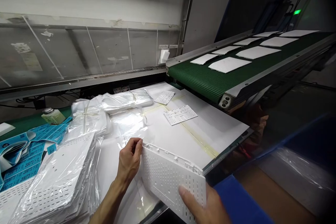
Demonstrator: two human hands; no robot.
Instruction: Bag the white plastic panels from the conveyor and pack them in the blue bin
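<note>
- Head view, looking down on a white-covered tabletop (210, 136) crossed by a strip of yellowish tape (191, 133).
- Left hand (128, 159): the grip is clenched, with fingers and thumb pinching the upper edge of a white perforated plastic panel (170, 182).
- Right hand (206, 206): the grip is also clenched on that panel, at its lower right, with the thumb across its face.
- The panel stands tilted between both hands, at the tabletop's near edge.
- A clear plastic bag (128, 129) lies just beyond the left hand.
- A stack of bagged white panels (52, 178) lies left of that hand, near the tabletop's left side.
- Tied bundles of clear plastic bags (126, 100) sit toward the far edge, near two white perforated cards (180, 114).
- Blue printed labels (26, 157) lie at far left, beside a small glass bottle (52, 116).
- A green conveyor belt (204, 80) carrying white sheets (228, 64) runs beyond the far right corner.
</note>
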